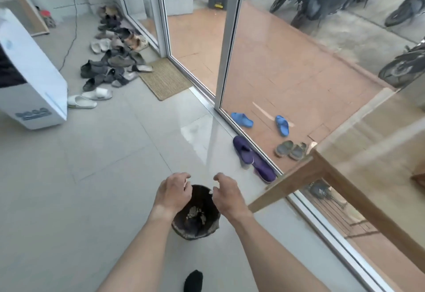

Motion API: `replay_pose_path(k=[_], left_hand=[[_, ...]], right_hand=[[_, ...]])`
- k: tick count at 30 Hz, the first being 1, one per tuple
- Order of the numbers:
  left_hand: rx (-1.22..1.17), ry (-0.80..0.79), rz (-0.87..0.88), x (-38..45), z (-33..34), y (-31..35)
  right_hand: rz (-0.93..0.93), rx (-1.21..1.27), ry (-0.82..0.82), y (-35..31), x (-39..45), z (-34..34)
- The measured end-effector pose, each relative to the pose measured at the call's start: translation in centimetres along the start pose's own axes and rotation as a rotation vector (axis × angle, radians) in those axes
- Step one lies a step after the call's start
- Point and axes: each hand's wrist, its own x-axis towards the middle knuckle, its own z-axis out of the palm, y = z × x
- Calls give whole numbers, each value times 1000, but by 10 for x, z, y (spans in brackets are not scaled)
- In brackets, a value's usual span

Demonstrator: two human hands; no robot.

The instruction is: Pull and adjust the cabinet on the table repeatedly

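A dark round pot [195,220] with pale crumbs of dirt inside stands on the grey tiled floor. My left hand [174,194] hovers over its left rim with the fingers loosely curled and nothing in them. My right hand [226,194] hovers over the right rim, fingers bent the same way, also holding nothing. Whether either hand touches the rim I cannot tell. A small pale speck [210,191] sits on the rim between the hands. My foot in a black sock [193,281] shows below the pot.
A wooden table [345,176] juts in from the right. Purple slippers [253,158] lie by the glass door frame [226,50]; blue sandals [281,125] lie outside. A pile of shoes [112,61], a doormat [165,79] and a white appliance [30,80] stand to the left.
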Motion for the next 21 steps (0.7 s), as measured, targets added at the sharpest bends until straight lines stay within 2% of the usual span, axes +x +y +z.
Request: replay_pose_path(k=[4,10,16,21], left_hand=[[4,-10,3,4,-2,2],[0,-1,102,18,-13,37],[-48,14,233,27,-14,118],[-124,55,410,29,-4,206]], right_hand=[[24,-8,40,5,-4,-1],[41,-2,235,14,-7,-51],[71,29,425,31,-28,-139],[2,-23,512,47,-60,-193]])
